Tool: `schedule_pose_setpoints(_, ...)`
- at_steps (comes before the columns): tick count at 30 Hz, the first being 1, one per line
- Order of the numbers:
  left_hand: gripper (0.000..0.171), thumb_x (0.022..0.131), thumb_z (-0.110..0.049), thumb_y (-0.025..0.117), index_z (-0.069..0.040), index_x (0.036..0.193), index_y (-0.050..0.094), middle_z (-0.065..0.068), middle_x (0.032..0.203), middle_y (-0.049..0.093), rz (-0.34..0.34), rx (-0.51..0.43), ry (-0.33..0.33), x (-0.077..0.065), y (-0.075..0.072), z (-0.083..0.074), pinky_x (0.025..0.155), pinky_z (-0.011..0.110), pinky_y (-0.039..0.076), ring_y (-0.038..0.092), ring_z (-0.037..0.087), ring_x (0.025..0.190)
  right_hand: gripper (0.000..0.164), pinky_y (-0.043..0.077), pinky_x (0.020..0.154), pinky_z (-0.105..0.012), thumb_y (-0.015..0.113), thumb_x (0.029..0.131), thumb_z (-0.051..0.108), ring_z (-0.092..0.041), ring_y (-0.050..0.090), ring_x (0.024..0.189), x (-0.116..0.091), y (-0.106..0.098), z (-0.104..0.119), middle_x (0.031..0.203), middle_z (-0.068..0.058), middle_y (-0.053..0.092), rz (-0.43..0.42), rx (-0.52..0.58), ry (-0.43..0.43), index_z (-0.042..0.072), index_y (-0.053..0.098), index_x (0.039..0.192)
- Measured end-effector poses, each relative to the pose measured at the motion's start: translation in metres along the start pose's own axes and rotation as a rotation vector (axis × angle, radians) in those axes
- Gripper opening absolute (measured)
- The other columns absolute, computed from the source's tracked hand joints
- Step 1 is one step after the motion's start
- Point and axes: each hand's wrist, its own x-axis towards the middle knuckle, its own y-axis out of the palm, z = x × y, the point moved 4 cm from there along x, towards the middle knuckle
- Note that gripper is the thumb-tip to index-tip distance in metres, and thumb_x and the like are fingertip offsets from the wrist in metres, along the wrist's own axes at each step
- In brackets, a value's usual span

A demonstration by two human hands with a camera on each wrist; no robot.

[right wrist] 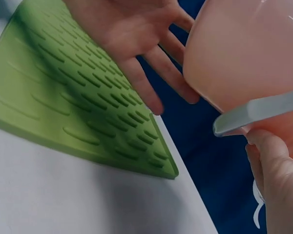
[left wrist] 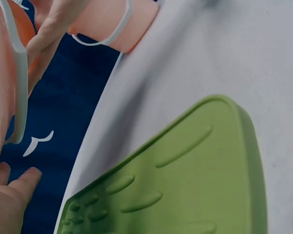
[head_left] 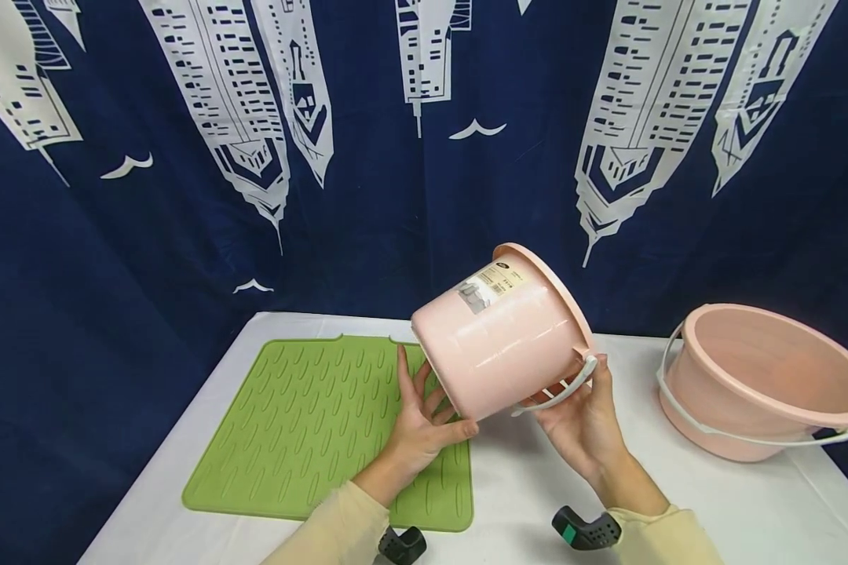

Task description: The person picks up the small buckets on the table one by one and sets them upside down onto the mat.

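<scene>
A pale pink bucket (head_left: 509,337) is held tilted on its side above the table, its mouth turned to the right and its base to the left. A printed label (head_left: 491,288) is stuck on its wall, and its white handle (head_left: 568,392) hangs below the rim. My left hand (head_left: 424,428) is at the base, its fingers (right wrist: 141,83) spread and straight against the bottom edge. At the mouth, my right hand (head_left: 583,428) grips the rim beside the handle's end; the bucket hides some of its fingers.
On the left of the white table (head_left: 516,502) lies a green ridged drying mat (head_left: 290,424), partly under my left arm. A second, wider pink bucket (head_left: 735,424) with a white handle stands at the right. Behind hangs a navy curtain (head_left: 367,235) with white building prints.
</scene>
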Motion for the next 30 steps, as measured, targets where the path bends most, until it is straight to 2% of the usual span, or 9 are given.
schedule_pose_setpoints(9, 0.155, 0.064, -0.037, 0.096, -0.036, 0.152, -0.032, 0.01, 0.167, -0.005, -0.02, -0.067, 0.034, 0.001, 0.004, -0.002, 0.111, 0.044, 0.038, 0.028, 0.033, 0.147, 0.088, 0.042, 0.108, -0.038, 0.041, 0.092, 0.076, -0.024, 0.041, 0.137, -0.004, 0.001, -0.006, 0.156, -0.008, 0.021, -0.044, 0.096, 0.069, 0.021, 0.016, 0.156)
schedule_pose_setpoints(15, 0.158, 0.063, -0.032, 0.098, -0.035, 0.152, -0.033, 0.009, 0.166, 0.006, -0.02, -0.044, 0.051, 0.0, 0.004, -0.003, 0.113, 0.037, 0.035, 0.026, 0.029, 0.148, 0.091, 0.039, 0.111, -0.039, 0.036, 0.09, 0.079, -0.023, 0.042, 0.138, -0.005, 0.003, -0.012, 0.156, -0.007, 0.023, -0.049, 0.148, 0.087, 0.021, 0.014, 0.157)
schedule_pose_setpoints(21, 0.155, 0.067, -0.03, 0.097, -0.029, 0.153, -0.031, 0.011, 0.166, 0.011, -0.025, 0.005, 0.115, -0.001, 0.004, -0.005, 0.114, 0.034, 0.033, 0.03, 0.03, 0.146, 0.09, 0.039, 0.11, -0.039, 0.037, 0.089, 0.08, -0.024, 0.047, 0.134, -0.007, 0.0, -0.015, 0.152, -0.005, 0.031, -0.042, 0.172, 0.103, 0.022, 0.019, 0.155)
schedule_pose_setpoints(24, 0.151, 0.069, -0.029, 0.095, -0.028, 0.155, -0.029, 0.013, 0.165, 0.012, -0.053, 0.013, 0.172, -0.002, 0.0, -0.007, 0.113, 0.034, 0.036, 0.034, 0.029, 0.144, 0.081, 0.04, 0.11, -0.039, 0.037, 0.094, 0.073, -0.025, 0.048, 0.132, -0.008, -0.002, -0.013, 0.153, -0.005, 0.032, -0.024, 0.094, 0.076, 0.024, 0.022, 0.156)
schedule_pose_setpoints(26, 0.147, 0.071, -0.029, 0.094, -0.027, 0.156, -0.027, 0.013, 0.164, 0.014, -0.074, -0.003, 0.214, -0.001, -0.003, -0.007, 0.111, 0.035, 0.039, 0.036, 0.028, 0.143, 0.072, 0.04, 0.11, -0.036, 0.035, 0.099, 0.064, -0.021, 0.046, 0.133, -0.009, -0.003, -0.008, 0.156, -0.005, 0.028, -0.007, -0.017, 0.039, 0.026, 0.019, 0.159)
schedule_pose_setpoints(28, 0.143, 0.073, -0.028, 0.092, -0.026, 0.157, -0.024, 0.012, 0.164, 0.016, -0.09, -0.03, 0.254, -0.001, -0.008, -0.008, 0.109, 0.035, 0.041, 0.038, 0.026, 0.141, 0.066, 0.04, 0.108, -0.031, 0.036, 0.105, 0.052, -0.016, 0.042, 0.136, -0.011, -0.004, -0.002, 0.162, -0.004, 0.019, 0.0, -0.145, -0.013, 0.028, 0.012, 0.162)
schedule_pose_setpoints(30, 0.14, 0.075, -0.028, 0.09, -0.024, 0.157, -0.023, 0.013, 0.162, 0.02, -0.099, -0.051, 0.289, 0.0, -0.012, -0.008, 0.107, 0.037, 0.043, 0.041, 0.026, 0.138, 0.067, 0.04, 0.107, -0.026, 0.04, 0.108, 0.038, -0.015, 0.034, 0.143, -0.013, -0.006, 0.005, 0.167, -0.005, 0.006, 0.006, -0.267, -0.073, 0.028, 0.003, 0.163)
